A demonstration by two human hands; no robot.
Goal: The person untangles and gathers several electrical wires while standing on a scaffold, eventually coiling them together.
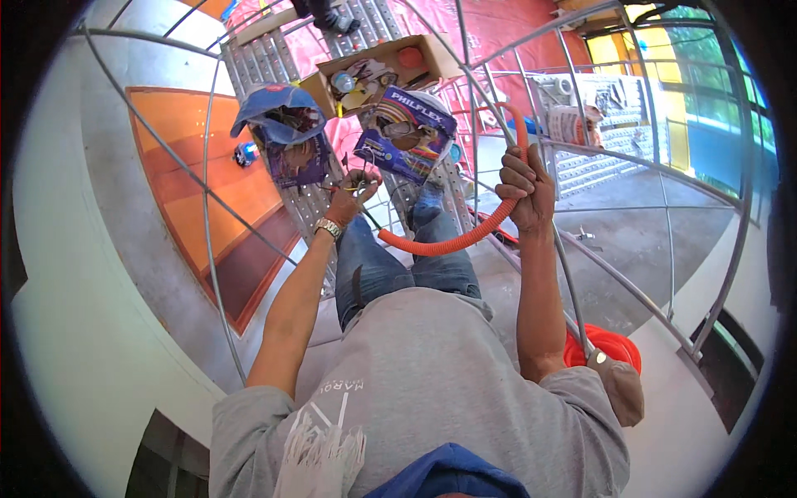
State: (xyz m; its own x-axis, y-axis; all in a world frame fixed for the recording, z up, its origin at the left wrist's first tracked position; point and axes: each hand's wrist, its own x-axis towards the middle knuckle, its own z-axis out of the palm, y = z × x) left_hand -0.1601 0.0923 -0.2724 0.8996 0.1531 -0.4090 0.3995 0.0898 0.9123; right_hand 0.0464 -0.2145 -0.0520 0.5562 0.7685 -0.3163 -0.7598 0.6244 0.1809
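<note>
My right hand point(528, 184) is raised and closed around an orange corrugated conduit point(444, 248). From that hand the conduit sags in a curve to its cut end above my lap. A dark wire point(371, 218) runs from this end toward my left hand point(352, 196), whose fingers are pinched on thin wires near my knees. Just beyond the left hand stand two purple wire boxes: one point(404, 133) has an opening in its face, and the other point(300, 163) is partly covered by a blue cap-like cloth item point(282, 114).
Metal scaffold tubes point(573, 242) surround me, and perforated metal planks point(249, 62) lie ahead. A cardboard box point(427, 56) holds assorted small items. Red-orange coiled material point(610, 347) is at my right, beside a brown pouch point(616, 387). Another person's foot point(336, 21) shows at the top.
</note>
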